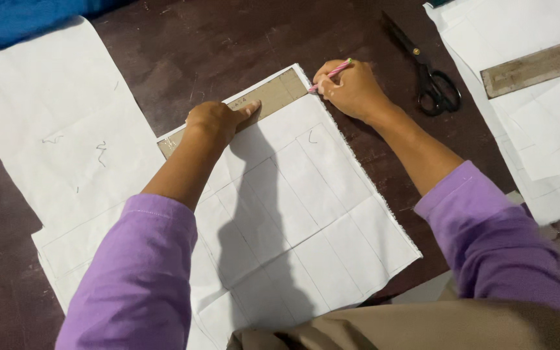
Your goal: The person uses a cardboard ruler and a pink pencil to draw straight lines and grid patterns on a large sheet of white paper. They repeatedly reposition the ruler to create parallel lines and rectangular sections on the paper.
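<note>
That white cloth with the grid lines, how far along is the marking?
Most of the white cloth sheet already carries ruled grid lines. Now the left hand presses a brown flat ruler along the far edge while the right hand holds a pink striped pencil at its end. That edge line seems unfinished.

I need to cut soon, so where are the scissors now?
In the head view, the scissors lie on the dark table at the upper right, just beyond the right hand, with the white fabric to their right.

Dark brown table (pixel 196 45), white fabric pieces (pixel 59 136), black scissors (pixel 429 71), blue cloth (pixel 14 23)
</note>
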